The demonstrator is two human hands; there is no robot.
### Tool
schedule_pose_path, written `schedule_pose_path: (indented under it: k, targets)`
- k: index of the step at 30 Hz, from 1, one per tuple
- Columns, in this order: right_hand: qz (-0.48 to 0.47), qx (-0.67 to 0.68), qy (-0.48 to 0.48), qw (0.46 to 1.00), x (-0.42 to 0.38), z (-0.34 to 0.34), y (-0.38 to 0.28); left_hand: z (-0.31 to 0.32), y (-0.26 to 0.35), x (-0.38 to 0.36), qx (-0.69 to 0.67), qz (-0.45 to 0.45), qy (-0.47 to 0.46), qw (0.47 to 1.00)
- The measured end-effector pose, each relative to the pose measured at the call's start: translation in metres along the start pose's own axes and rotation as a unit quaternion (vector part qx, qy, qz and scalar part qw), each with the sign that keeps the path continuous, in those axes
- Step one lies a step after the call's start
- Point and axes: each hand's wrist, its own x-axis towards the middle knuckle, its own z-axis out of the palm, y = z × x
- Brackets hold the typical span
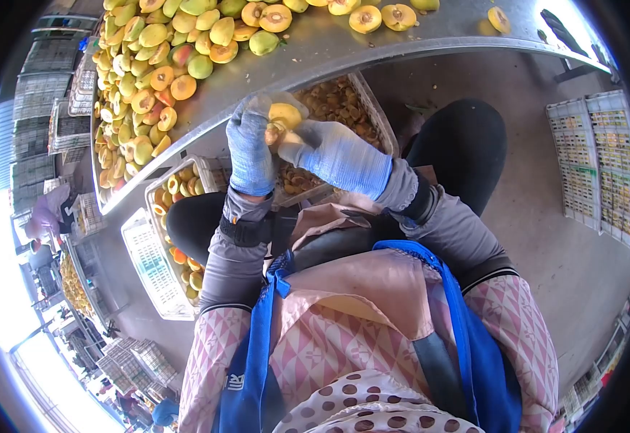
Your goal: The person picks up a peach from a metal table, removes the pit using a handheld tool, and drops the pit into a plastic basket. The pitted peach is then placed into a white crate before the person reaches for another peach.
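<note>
Fruit (284, 114) pinched by left hand (251, 144) and right hand (344, 157)
Brown pieces (338, 99) are held in one crate (378, 115), halves (193, 280) in another crate (153, 258).

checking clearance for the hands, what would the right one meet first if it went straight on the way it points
The right hand would likely meet the yellow fruit first, with the left hand just beyond it; depth is hard to judge from one view.

Fruit (284, 114) partly behind gloved fingers (316, 134)
</note>
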Motion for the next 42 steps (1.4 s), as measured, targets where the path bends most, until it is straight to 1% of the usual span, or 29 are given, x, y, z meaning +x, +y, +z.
schedule_pose_path:
  k: [1, 3, 5, 9, 10, 11, 13, 14, 15, 16, 17, 18, 19, 20, 21, 22, 23, 24, 25, 26, 29, 31, 32, 33, 34, 35, 36, 39, 42]
  targets:
    - [-0.027, -0.046, 0.018, 0.998, -0.002, 0.001, 0.003, -0.002, -0.005, 0.001, -0.039, -0.007, 0.0, 0.999]
    - [-0.082, -0.149, 0.056, 0.984, -0.006, 0.0, 0.002, -0.008, -0.021, -0.003, -0.029, 0.012, 0.055, 0.998]
    - [-0.141, -0.259, 0.096, 0.951, -0.007, -0.004, -0.003, -0.02, -0.022, -0.002, -0.221, -0.075, 0.065, 0.97]
    - [-0.096, -0.335, 0.109, 0.931, -0.012, -0.004, -0.007, -0.032, -0.015, -0.003, -0.166, -0.092, 0.091, 0.977]
    - [-0.081, -0.353, 0.095, 0.927, -0.01, -0.003, -0.009, -0.04, -0.021, -0.005, -0.05, 0.001, 0.122, 0.991]
    - [-0.068, -0.372, 0.083, 0.922, -0.008, -0.003, -0.012, -0.049, -0.029, -0.007, 0.067, 0.095, 0.149, 0.982]
    - [-0.071, -0.393, 0.065, 0.914, -0.008, -0.003, -0.002, -0.059, 0.008, -0.016, 0.224, 0.115, 0.126, 0.96]
    - [-0.07, -0.404, 0.055, 0.911, -0.01, -0.003, 0.002, -0.062, 0.023, -0.026, 0.197, 0.106, 0.173, 0.959]
    - [-0.058, -0.402, 0.038, 0.913, -0.01, -0.004, 0.001, -0.082, 0.035, -0.033, 0.394, 0.19, 0.174, 0.882]
    - [-0.053, -0.405, 0.036, 0.912, -0.011, -0.005, -0.001, -0.102, 0.051, -0.045, 0.361, 0.138, 0.209, 0.898]
    - [-0.048, -0.407, 0.034, 0.912, -0.011, -0.004, -0.005, -0.155, 0.053, -0.056, 0.578, 0.221, 0.157, 0.77]
    - [-0.041, -0.409, 0.032, 0.911, -0.013, -0.003, -0.007, -0.217, 0.049, -0.075, 0.691, 0.255, 0.149, 0.66]
    - [-0.065, -0.408, 0.041, 0.91, -0.014, 0.0, -0.005, -0.231, 0.065, -0.092, 0.617, 0.13, 0.206, 0.748]
    - [-0.09, -0.41, 0.052, 0.906, -0.015, 0.001, 0.0, -0.245, 0.081, -0.108, 0.527, 0.009, 0.278, 0.803]
    - [-0.114, -0.413, 0.063, 0.901, -0.015, 0.001, 0.002, -0.32, 0.071, -0.135, 0.703, 0.022, 0.215, 0.678]
    - [-0.084, -0.433, 0.047, 0.896, -0.015, 0.002, 0.002, -0.336, 0.073, -0.152, 0.648, -0.037, 0.271, 0.711]
    - [-0.055, -0.451, 0.032, 0.89, -0.014, 0.004, 0.001, -0.348, 0.088, -0.164, 0.864, -0.087, 0.091, 0.487]
    - [-0.025, -0.468, 0.017, 0.883, -0.013, 0.004, 0.001, -0.342, 0.085, -0.161, 0.686, -0.166, 0.213, 0.676]
    - [-0.044, -0.505, -0.006, 0.862, -0.012, 0.002, 0.008, -0.336, 0.083, -0.157, 0.704, -0.16, 0.214, 0.658]
    - [-0.062, -0.498, 0.01, 0.865, -0.012, 0.001, 0.011, -0.33, 0.08, -0.156, 0.724, -0.155, 0.213, 0.638]
    - [-0.087, -0.476, 0.06, 0.873, -0.01, 0.0, 0.012, -0.281, 0.07, -0.093, 0.495, -0.018, 0.224, 0.839]
    - [-0.061, -0.465, 0.07, 0.881, -0.014, -0.006, -0.004, -0.199, 0.079, -0.028, 0.574, -0.013, 0.152, 0.804]
    - [-0.048, -0.458, 0.075, 0.885, -0.015, -0.008, -0.009, -0.18, 0.068, 0.001, 0.619, 0.078, 0.083, 0.777]
    - [-0.035, -0.456, 0.086, 0.885, -0.015, -0.01, -0.008, -0.118, 0.072, 0.027, 0.564, 0.016, 0.131, 0.815]
    - [-0.022, -0.454, 0.098, 0.885, -0.015, -0.013, -0.006, -0.086, 0.064, 0.053, 0.527, 0.026, 0.097, 0.844]
    - [-0.008, -0.452, 0.109, 0.886, -0.015, -0.016, -0.005, -0.059, 0.053, 0.078, 0.533, 0.083, 0.043, 0.841]
    - [-0.002, -0.438, 0.124, 0.89, -0.016, -0.02, -0.007, -0.035, 0.04, 0.098, 0.508, 0.082, 0.011, 0.857]
    - [0.019, -0.401, 0.163, 0.901, -0.019, -0.036, -0.02, 0.029, 0.002, 0.149, 0.509, 0.167, -0.097, 0.839]
    - [0.029, -0.383, 0.2, 0.902, -0.022, -0.053, -0.022, 0.06, -0.042, 0.185, 0.506, 0.218, -0.166, 0.818]
